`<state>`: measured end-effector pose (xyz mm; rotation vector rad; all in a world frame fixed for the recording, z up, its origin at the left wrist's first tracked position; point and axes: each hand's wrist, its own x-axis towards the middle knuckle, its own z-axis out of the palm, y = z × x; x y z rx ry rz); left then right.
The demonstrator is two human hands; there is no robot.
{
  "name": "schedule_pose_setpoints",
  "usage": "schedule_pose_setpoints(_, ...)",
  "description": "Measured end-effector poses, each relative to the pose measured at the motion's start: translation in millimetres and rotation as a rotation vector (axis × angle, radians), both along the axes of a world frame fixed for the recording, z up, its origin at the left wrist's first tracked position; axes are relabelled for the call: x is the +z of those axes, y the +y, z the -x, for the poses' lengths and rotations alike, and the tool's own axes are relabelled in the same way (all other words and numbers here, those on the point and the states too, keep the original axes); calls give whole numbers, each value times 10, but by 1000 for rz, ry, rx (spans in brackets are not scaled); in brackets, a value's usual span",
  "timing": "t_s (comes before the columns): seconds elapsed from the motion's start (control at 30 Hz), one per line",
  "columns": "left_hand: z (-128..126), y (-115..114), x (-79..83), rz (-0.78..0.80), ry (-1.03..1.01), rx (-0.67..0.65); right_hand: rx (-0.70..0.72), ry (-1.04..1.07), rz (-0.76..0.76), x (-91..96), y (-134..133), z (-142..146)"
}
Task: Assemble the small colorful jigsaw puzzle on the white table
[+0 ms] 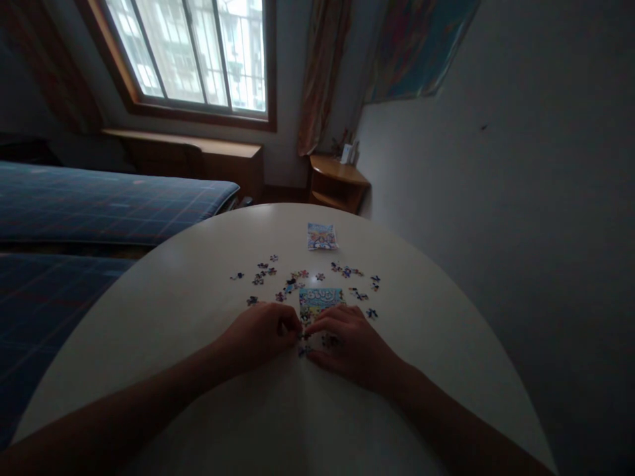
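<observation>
My left hand (270, 330) is curled with thumb and forefinger pinched at a small jigsaw puzzle piece (301, 336). Facing it, my right hand (350, 342) has thumb and forefinger apart, the forefinger's tip close to that same piece. Beneath and between the right fingers lie more pieces (327, 340), partly covered. Another puzzle piece (304, 351) rests by the right thumb. Just beyond both hands is a colourful rectangular puzzle picture (320, 297) with large lettering along its top; the right hand hides its lower part.
Loose puzzle pieces lie left (262, 271) and right (347, 271) on the round white table (208, 410). A small printed packet or card (322, 237) sits farther back. Beyond the table are a blue plaid mattress (109, 205), a corner shelf (340, 170) and a window (193, 53).
</observation>
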<state>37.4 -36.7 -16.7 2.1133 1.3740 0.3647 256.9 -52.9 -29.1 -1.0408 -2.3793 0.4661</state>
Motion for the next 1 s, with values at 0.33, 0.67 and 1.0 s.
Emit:
schedule_pose_setpoints(0.33,4,-22,20,-1,68,-5,-33,-47,-19,-39,-29,23)
schedule_pose_setpoints(0.67,133,11,7,-228,45,-335,27,-59,-109,-12,-50,23)
schedule_pose_setpoints(1.0,91,15,67,-393,248,-365,-8,-126,-95,37,-79,59)
